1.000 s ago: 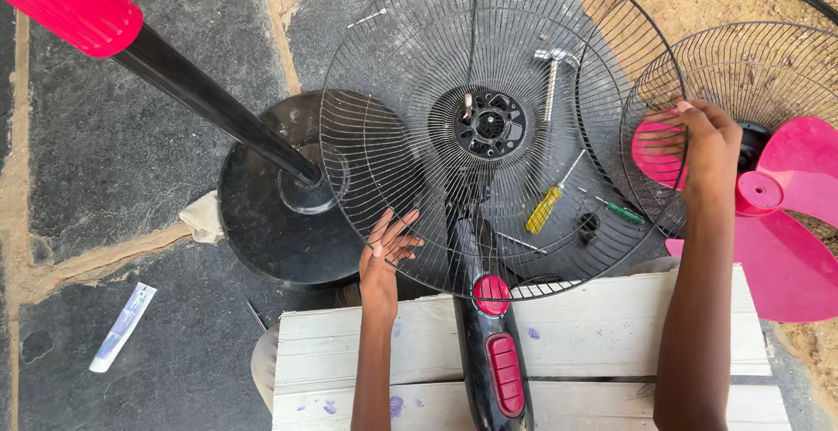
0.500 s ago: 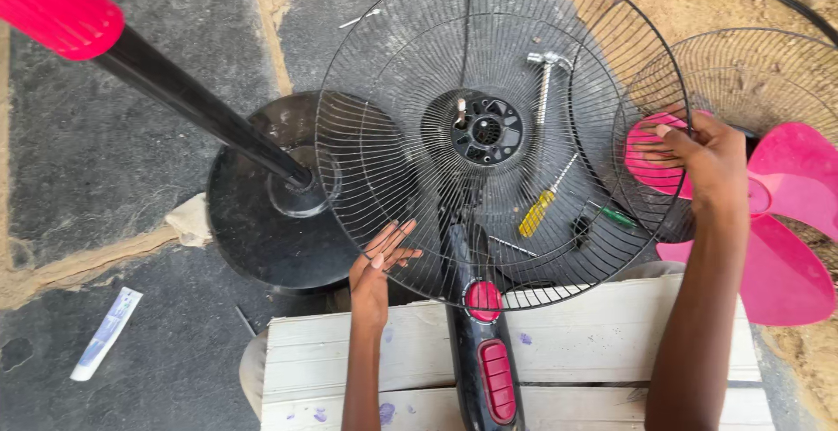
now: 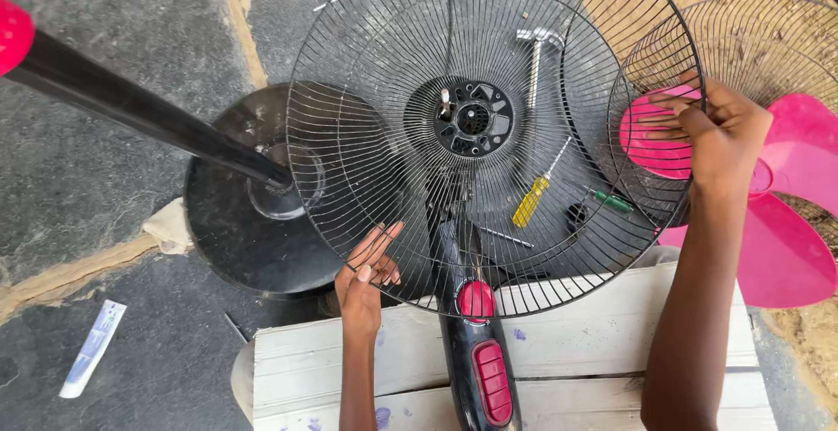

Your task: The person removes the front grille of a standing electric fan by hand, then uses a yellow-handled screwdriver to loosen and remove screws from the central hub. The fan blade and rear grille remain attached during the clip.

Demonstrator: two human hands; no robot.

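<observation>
— So where are the two hands?

— Both are on the round black wire fan guard [image 3: 410, 178], which sits mounted over the black motor hub [image 3: 473, 119] of the black fan body with red buttons [image 3: 483, 357], itself lying on a white-painted wooden plank bench [image 3: 602, 335]. The left hand [image 3: 365, 278] comes up from below, forearm nearly vertical, fingers spread and slightly curled against the lower rim wires. It is a loose, open touch and not a closed hold.

— And the right one?

— The right hand [image 3: 711, 134] reaches up along a straight forearm to the guard's right edge. Its fingers hook through and around the rim wires, pinched onto the guard, knuckles toward the camera.

— What lies around them?

— Just behind the right hand is a pink plastic fan blade [image 3: 777, 221], seen partly through the wires, with a second wire guard [image 3: 768, 38] on the sandy ground beyond. Through the mesh a yellow-handled screwdriver [image 3: 532, 199], a green-handled screwdriver [image 3: 611, 201] and a silver metal hammer [image 3: 534, 55] rest on the stone floor. To the left stands the round black fan base [image 3: 236, 221] with its black pole [image 3: 131, 108], and a small white tube [image 3: 92, 348] lies well apart.
</observation>
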